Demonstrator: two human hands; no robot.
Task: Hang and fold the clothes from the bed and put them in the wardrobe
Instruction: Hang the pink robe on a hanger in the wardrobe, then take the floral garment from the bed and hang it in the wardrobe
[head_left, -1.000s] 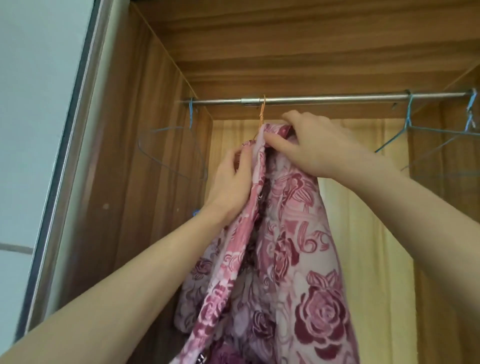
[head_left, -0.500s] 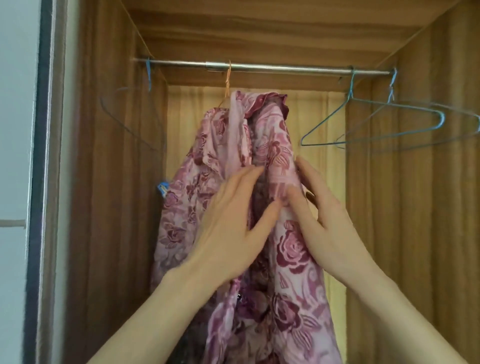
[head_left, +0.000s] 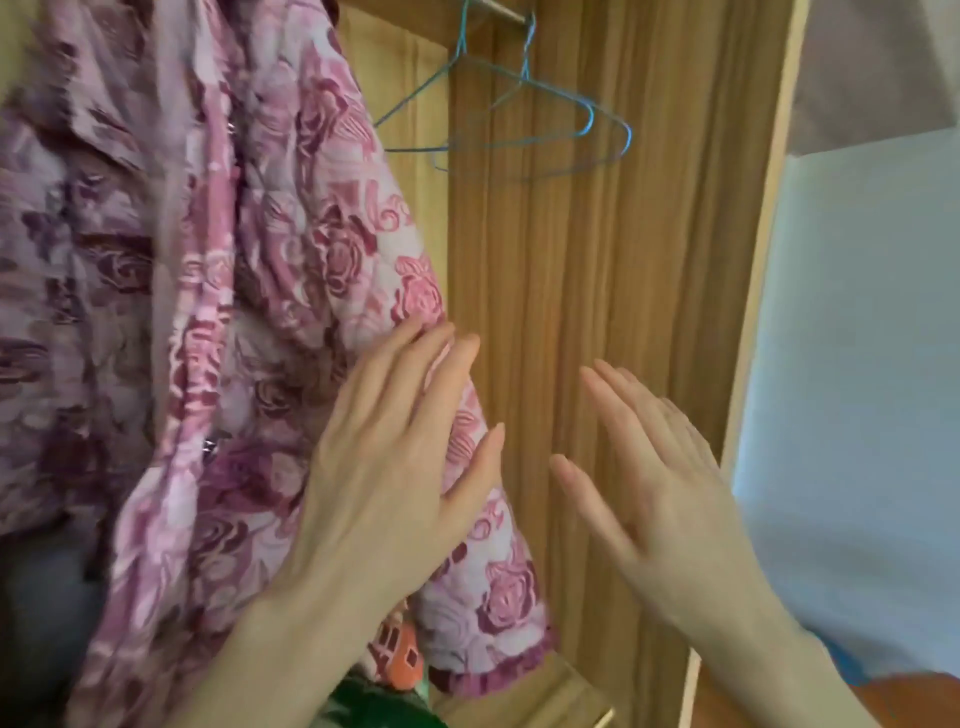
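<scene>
Inside the brown wood-grain wardrobe (head_left: 613, 291), the pink rose-patterned quilted garment (head_left: 249, 322) hangs at the left, so the hanging step looks about finished. Two empty blue wire hangers (head_left: 524, 119) hang beside it. The left hand (head_left: 395, 467) lies flat-fingered on the fabric; the right hand (head_left: 670, 467) hovers apart, fingers straight, holding nothing. Fetching another piece from the bed seems next.

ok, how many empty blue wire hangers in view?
2. Both hang from the rail at upper right of the pink floral garment: one hanger in front, the other hanger overlapping behind. More may be hidden behind the garment.
</scene>
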